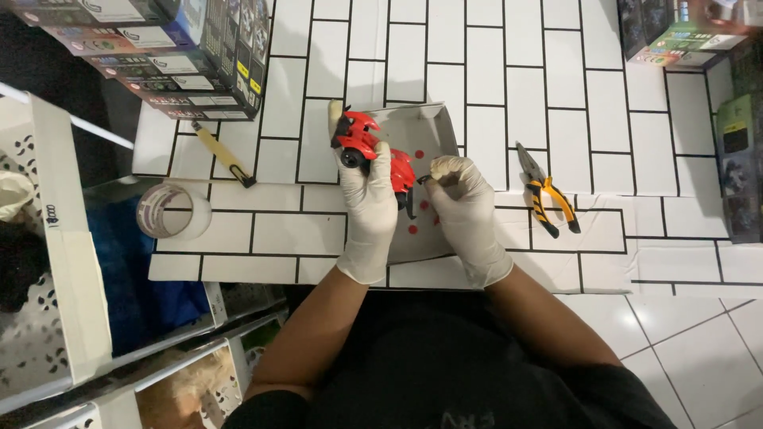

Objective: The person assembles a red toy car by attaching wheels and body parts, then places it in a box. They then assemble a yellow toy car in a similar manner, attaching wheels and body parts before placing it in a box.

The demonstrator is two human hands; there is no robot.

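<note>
Fingers of our left hand (pixel 371 202) wrap the red toy car (pixel 373 151). Our right hand (pixel 463 202) pinches a small black part (pixel 424 179) beside it, above the grey tray (pixel 433 127).

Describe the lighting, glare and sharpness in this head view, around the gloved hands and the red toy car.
Head view: bright, even light, white tiled surface nearly washed out; soft shadows beneath the left hand and right hand; red toy car fairly sharp, slight softness on the small part at the right fingertips; pliers crisp; the tape roll shows faint sheen; lower left bins dim.
</note>
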